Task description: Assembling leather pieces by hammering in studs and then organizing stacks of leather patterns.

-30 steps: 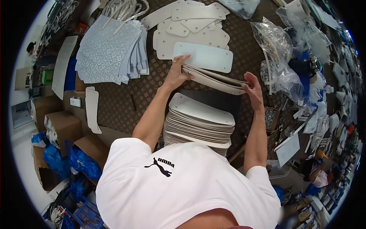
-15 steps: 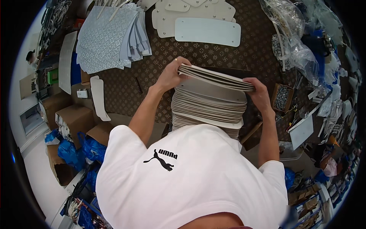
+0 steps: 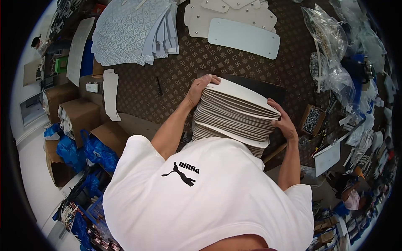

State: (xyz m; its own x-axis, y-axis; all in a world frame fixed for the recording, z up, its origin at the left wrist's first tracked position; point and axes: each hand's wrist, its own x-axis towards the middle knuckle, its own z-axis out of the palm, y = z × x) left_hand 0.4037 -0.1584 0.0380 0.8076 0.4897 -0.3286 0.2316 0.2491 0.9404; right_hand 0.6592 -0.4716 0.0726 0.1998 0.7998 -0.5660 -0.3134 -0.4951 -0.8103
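A tall stack of thin off-white panels [image 3: 234, 121] with rounded ends stands close to my body, its lower part hidden by my white shirt. My left hand [image 3: 201, 88] grips the far left end of the top panels [image 3: 243, 95], fingers over the edge. At their right end, my right hand [image 3: 284, 120] is closed around the edge, with thumb and fingers on either side. The held panels rest on the stack, and I cannot tell how many are gripped. Behind the stack lies a flat black sheet [image 3: 270, 87].
A light blue panel [image 3: 243, 37] lies on studded cream panels [image 3: 197, 20] at the far side. Patterned sheets [image 3: 125, 33] fan out at far left. A box of small metal parts [image 3: 312, 119] sits right, near clear plastic bags [image 3: 335, 79]. Cardboard boxes [image 3: 79, 113] stand left.
The bundle of panels held raised above the stack has come down onto it. Both hands have lowered with it, and the whole view has shifted slightly.
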